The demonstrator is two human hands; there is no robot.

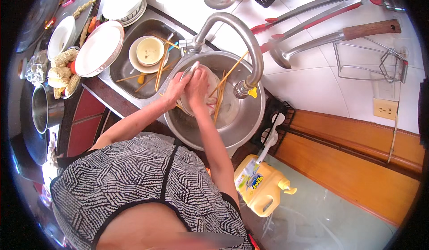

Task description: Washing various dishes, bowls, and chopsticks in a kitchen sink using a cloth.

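Both my hands are over the round steel sink, close together at its left side. My left hand grips the rim of a round dish, which stands tilted. My right hand presses against that dish; whether it holds a cloth cannot be told. Below them lies a pale bowl with a pinkish cloth-like thing at its edge. Wooden chopsticks lean beside my right hand. Above the sink's right part curves the steel faucet, with a yellow tab on its spout.
Nested bowls and chopsticks lie in the square basin. Stacked plates, a large white bowl and corn cobs stand left. Utensils, including a wood-handled ladle, hang on the wall. A yellow detergent jug stands right.
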